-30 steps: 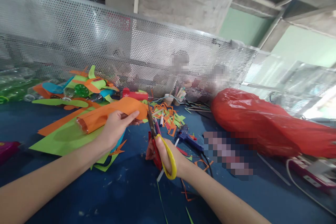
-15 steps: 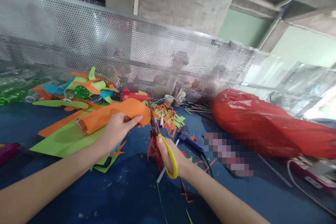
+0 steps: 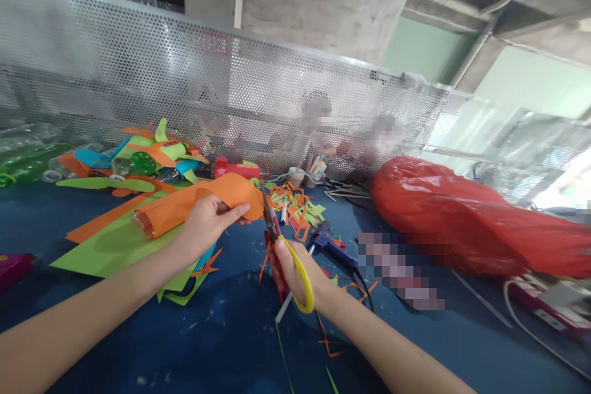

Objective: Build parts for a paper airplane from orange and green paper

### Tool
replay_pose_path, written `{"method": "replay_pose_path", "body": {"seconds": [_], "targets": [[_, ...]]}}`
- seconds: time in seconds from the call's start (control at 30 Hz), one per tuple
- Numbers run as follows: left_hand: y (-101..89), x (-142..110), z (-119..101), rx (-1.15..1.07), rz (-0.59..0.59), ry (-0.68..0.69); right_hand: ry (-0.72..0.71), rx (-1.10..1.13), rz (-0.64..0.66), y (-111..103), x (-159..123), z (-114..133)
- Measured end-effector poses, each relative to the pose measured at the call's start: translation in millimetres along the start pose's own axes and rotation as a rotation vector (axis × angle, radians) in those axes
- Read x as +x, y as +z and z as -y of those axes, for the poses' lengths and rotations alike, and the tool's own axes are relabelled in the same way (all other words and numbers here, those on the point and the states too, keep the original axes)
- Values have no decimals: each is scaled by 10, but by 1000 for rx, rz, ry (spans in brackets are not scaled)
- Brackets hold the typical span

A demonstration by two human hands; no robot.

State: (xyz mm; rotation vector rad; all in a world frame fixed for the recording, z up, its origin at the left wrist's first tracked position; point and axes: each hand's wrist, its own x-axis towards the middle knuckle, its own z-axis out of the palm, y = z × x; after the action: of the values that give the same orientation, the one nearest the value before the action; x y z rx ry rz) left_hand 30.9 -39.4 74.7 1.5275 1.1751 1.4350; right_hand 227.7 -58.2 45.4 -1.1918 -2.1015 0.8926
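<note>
My left hand (image 3: 210, 221) pinches a piece of orange paper (image 3: 237, 194) between thumb and fingers, near its rounded right end. An orange paper-wrapped bottle (image 3: 166, 212) lies just behind that wrist; where the held paper and the wrap meet is hard to make out. My right hand (image 3: 295, 268) is closed around the yellow and red handles of a pair of scissors (image 3: 271, 215). The blades point up and away, close beside the right edge of the orange paper. Under the left forearm lie green paper sheets (image 3: 96, 246).
Orange and green paper scraps (image 3: 300, 206) litter the blue table (image 3: 221, 351). A blue glue gun (image 3: 332, 243) lies right of the scissors. Further right sits a big red plastic bag (image 3: 452, 215). Paper-decorated bottles (image 3: 157, 148) pile up at back left, before a perforated metal screen (image 3: 152, 68).
The left hand and orange paper have shifted slightly right and down. The scissors have moved a little right, and a thin orange strip now hangs by the right hand.
</note>
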Motion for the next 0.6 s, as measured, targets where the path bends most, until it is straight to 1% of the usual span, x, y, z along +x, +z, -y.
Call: {"method": "replay_pose_path", "body": {"seconds": [0.47, 0.6], "targets": [[-7, 18, 21, -30, -37, -36, 33, 17, -3, 10, 21, -74], [-13, 18, 15, -56, -21, -38, 34, 11, -12, 5, 29, -71]]}}
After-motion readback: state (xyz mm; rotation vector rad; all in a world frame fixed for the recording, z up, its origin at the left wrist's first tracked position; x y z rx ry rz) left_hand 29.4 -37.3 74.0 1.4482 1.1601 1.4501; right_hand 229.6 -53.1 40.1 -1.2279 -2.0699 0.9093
